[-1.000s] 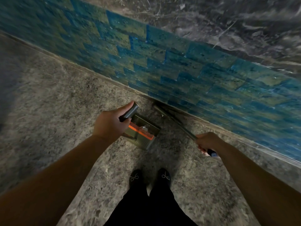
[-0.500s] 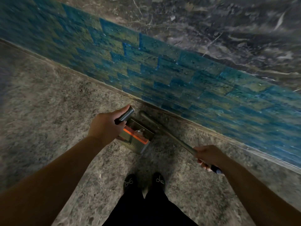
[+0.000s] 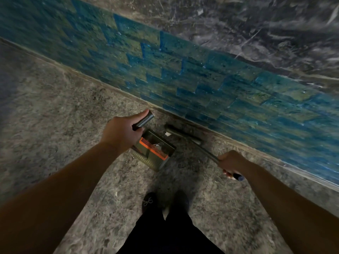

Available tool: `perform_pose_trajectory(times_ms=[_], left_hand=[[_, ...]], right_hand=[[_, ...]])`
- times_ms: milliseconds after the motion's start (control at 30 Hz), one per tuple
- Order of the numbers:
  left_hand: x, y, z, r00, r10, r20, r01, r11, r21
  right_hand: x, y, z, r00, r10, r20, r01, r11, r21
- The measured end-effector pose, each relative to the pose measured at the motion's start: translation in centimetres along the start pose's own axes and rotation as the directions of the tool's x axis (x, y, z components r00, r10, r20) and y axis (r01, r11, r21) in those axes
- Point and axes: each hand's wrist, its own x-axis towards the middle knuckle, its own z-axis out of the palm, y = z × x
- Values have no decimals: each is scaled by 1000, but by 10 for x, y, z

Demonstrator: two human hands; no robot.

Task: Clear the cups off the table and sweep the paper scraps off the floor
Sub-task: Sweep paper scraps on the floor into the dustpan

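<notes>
My left hand (image 3: 122,132) grips the black handle (image 3: 144,120) of a standing dustpan (image 3: 156,153), whose tray has an orange comb strip and sits on the floor near the wall base. A pale paper scrap (image 3: 158,146) lies inside the tray. My right hand (image 3: 231,163) grips the shaft of a broom, whose dark head (image 3: 183,133) lies on the floor along the wall, just beyond the pan. One small white paper scrap (image 3: 167,134) lies on the floor between the broom head and the pan. No cups are in view.
A blue-tiled wall face (image 3: 201,85) runs diagonally from upper left to right, topped by a dark marbled surface (image 3: 256,33). The speckled stone floor (image 3: 55,116) spreads to the left and toward me. My black shoes (image 3: 165,202) stand just behind the dustpan.
The broom head has swung in toward the pan along the wall base, and a white scrap now shows beside it. My left hand still holds the dustpan handle in the same spot.
</notes>
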Motion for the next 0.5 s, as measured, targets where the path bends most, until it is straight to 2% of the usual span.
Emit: perform_pose_trajectory(times_ms=[267, 500], left_hand=[[-5, -3, -1, 1000, -17, 7, 17, 1000, 26], [-15, -5, -3, 997, -69, 25, 68, 997, 23]], right_hand=[[-41, 7, 9, 992, 22, 125, -35, 994, 104], [-65, 27, 15, 996, -53, 78, 37, 982, 184]])
